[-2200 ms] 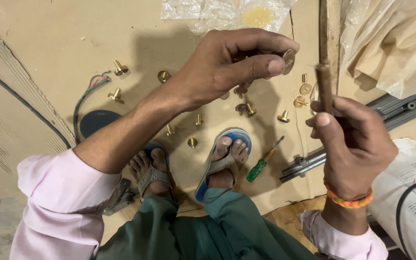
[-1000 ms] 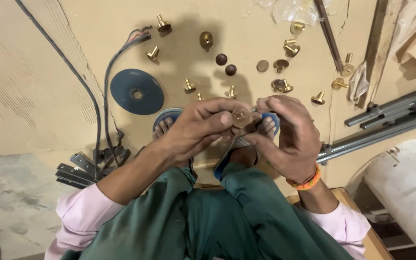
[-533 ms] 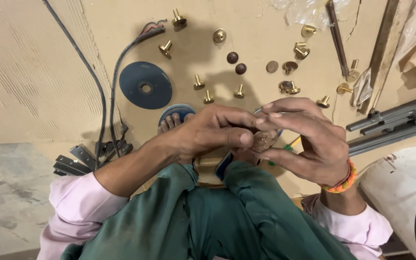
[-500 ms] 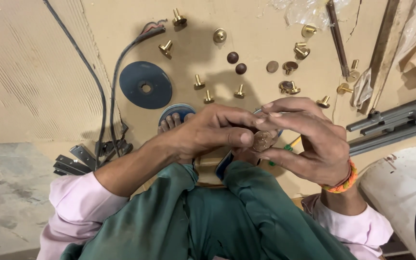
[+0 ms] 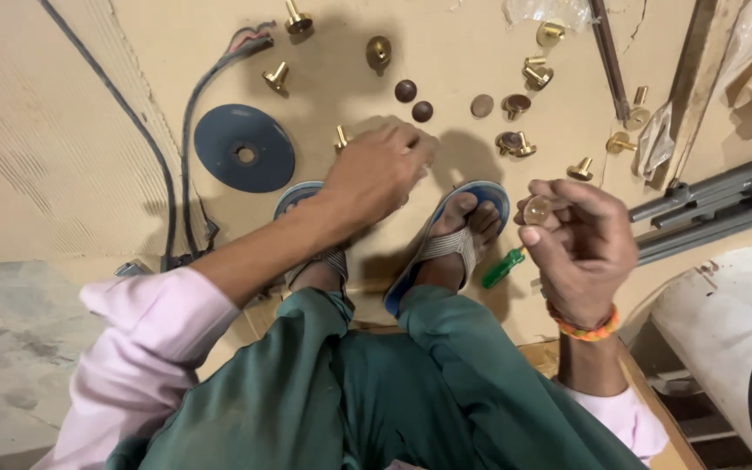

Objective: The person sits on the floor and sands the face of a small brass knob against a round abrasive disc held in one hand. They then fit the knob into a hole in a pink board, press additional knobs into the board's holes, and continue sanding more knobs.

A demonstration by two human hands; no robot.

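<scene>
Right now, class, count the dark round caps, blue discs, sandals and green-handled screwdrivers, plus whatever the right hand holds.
Dark round caps: 2
Blue disc: 1
Sandals: 2
Green-handled screwdriver: 1
Round brass piece in right hand: 1
Total: 7

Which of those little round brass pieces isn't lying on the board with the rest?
The round brass disc, pinched in the fingers of the right hand; all the other brass pieces lie on the board.
</scene>
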